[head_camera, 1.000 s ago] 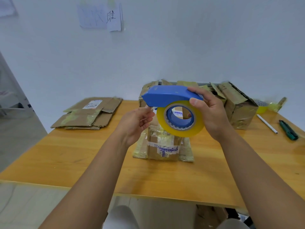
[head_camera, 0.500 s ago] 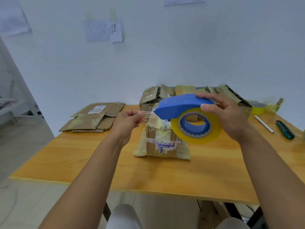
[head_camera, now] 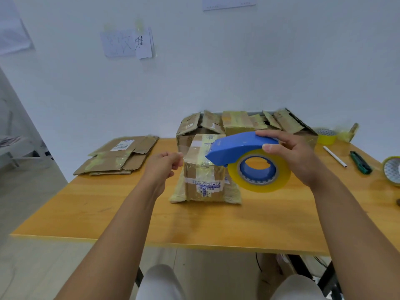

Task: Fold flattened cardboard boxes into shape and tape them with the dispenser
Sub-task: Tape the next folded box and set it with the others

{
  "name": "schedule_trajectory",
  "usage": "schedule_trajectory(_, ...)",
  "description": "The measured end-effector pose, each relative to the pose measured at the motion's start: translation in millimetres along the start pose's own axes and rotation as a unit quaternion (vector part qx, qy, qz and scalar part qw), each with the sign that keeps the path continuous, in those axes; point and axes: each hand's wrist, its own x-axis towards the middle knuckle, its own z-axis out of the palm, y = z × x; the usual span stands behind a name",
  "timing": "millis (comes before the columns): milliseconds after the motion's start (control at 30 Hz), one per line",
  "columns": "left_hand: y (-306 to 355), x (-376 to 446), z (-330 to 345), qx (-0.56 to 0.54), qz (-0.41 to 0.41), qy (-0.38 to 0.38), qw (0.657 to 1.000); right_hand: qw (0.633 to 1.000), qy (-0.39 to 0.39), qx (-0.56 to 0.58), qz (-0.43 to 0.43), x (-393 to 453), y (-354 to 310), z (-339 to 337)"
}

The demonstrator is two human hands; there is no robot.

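The tape dispenser [head_camera: 236, 146] is up in my right hand [head_camera: 296, 156], held above the table [head_camera: 108, 213] just right of its middle. My fingers curl over the blue cover from the back and my thumb presses its near side, with the yellow roll of tape [head_camera: 259, 172] hanging below my palm. My left hand [head_camera: 161, 165] is at the same height, a little to the left. Its fingertips are pinched together on the free end of the tape, and a clear strip [head_camera: 192, 152] runs from them across to the nose of the dispenser.

Under that strip, at the middle of the table, stands a small folded box [head_camera: 202, 182] with old yellow tape and a printed label on its near face. The strip hangs above it; I cannot tell whether it touches the top.

Behind the box, against the far edge, is a cluster of other boxes [head_camera: 238, 124] with their flaps standing open. At the far left corner lies a stack of flattened boxes [head_camera: 116, 156]. Toward the far right corner there is another roll of yellow tape [head_camera: 326, 136]. Nearer along the right edge lie a white pen [head_camera: 334, 156], a green utility knife [head_camera: 360, 162], and one more roll [head_camera: 392, 171] cut off by the edge of my view.

On the white wall [head_camera: 216, 61] behind the table hang a few sheets of paper [head_camera: 127, 43].
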Motion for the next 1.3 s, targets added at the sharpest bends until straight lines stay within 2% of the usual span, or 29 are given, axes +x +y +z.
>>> schedule_trajectory(267,-5,-3,13,0.036,-0.003,0.037,0.999,0.999,-0.003,-0.028,0.020,7,7,-3)
schedule_trajectory(467,-13,-2,13,0.045,-0.031,0.036,0.998,0.998,-0.018,-0.044,0.034,14,12,2)
schedule_trajectory(700,-15,0,1,0.060,-0.118,-0.031,0.991,0.999,-0.010,-0.031,0.035,11,26,10)
schedule_trajectory(833,-12,4,3,0.103,-0.123,-0.045,0.986,0.999,-0.004,-0.027,0.033,10,27,10)
schedule_trajectory(1067,-21,11,6,0.163,-0.080,-0.018,0.983,0.999,0.001,-0.014,0.032,7,31,13)
schedule_trajectory(1200,-26,13,3,0.291,-0.054,0.010,0.955,1.000,0.002,0.000,0.030,6,33,13)
schedule_trajectory(1233,-29,11,3,0.331,-0.032,0.038,0.942,1.000,0.005,0.003,0.030,6,34,14)
schedule_trajectory(1300,-36,7,4,0.372,0.081,0.097,0.920,0.999,0.011,0.007,0.032,6,35,16)
